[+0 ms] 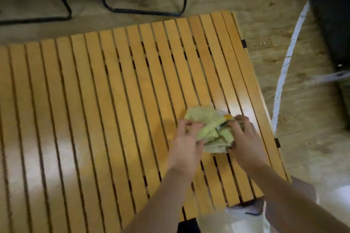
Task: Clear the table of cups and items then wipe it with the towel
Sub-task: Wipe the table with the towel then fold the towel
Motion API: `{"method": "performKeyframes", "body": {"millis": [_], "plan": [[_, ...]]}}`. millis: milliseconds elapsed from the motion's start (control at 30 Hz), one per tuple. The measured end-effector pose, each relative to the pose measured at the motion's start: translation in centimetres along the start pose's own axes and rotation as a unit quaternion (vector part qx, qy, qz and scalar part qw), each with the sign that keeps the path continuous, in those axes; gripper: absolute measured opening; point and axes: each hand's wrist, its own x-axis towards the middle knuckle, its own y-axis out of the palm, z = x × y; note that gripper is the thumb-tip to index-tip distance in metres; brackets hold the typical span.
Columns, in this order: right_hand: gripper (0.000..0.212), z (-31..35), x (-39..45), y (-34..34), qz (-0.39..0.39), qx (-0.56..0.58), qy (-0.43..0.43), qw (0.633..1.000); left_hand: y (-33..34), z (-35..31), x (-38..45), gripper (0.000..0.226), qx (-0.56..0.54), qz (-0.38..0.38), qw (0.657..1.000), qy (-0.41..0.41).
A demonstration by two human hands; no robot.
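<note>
Both hands are on the towel (pixel 209 130), a bunched-up pale green cloth with a touch of white and orange at its far right edge, sitting on the wooden slatted table (pixel 94 100) towards the near right corner. The left hand (pixel 186 138) grips the left side of the bundle, fingers curled into the folds. The right hand (pixel 244 138) grips the right side, fingers curled over the top of the cloth. The two hands face each other with the towel squeezed between them, and the bundle rests on the slats.

The view is a little blurred, so finer detail of the fingers is hard to make out. Bright patches of light shine on the table at the near left and just beyond the towel. On the wood-grain floor (pixel 303 157) past the far edge stand black metal chair legs (pixel 144 11). A white strap (pixel 287 62) curves along the floor to the right of the table, beside a dark object (pixel 331 24) at the far right.
</note>
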Motion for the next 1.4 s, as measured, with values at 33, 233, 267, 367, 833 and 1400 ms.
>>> {"method": "performKeyframes", "body": {"millis": [33, 233, 267, 367, 833, 1400], "plan": [[0.083, -1.5, -0.2, -0.8, 0.006, -0.021, 0.001, 1.000, 0.8, -1.1, -0.7, 0.042, -0.018, 0.007, 1.000, 0.007], [0.079, -0.1, -3.0, -1.6, 0.019, -0.098, 0.000, 0.995, -1.1, 0.2, -2.9, 0.045, -0.072, -0.009, 0.995, 0.062], [0.078, 1.8, -2.9, -1.3, 0.012, -0.096, -0.009, 0.995, -2.4, 1.8, -2.8, 0.044, -0.069, -0.023, 0.995, 0.064], [0.071, 9.6, -1.0, -0.1, -0.022, -0.069, -0.056, 0.996, -7.6, 7.9, -2.5, 0.040, -0.053, -0.055, 0.996, 0.048], [0.077, 41.3, -1.2, 9.0, 0.064, 0.030, -0.298, 0.952, -21.7, 34.7, -13.3, 0.059, 0.017, -0.252, 0.960, -0.123], [0.075, 44.6, -10.0, 11.8, 0.032, -0.056, -0.375, 0.925, -20.3, 40.0, -24.9, 0.057, 0.013, -0.234, 0.963, -0.134]]}}
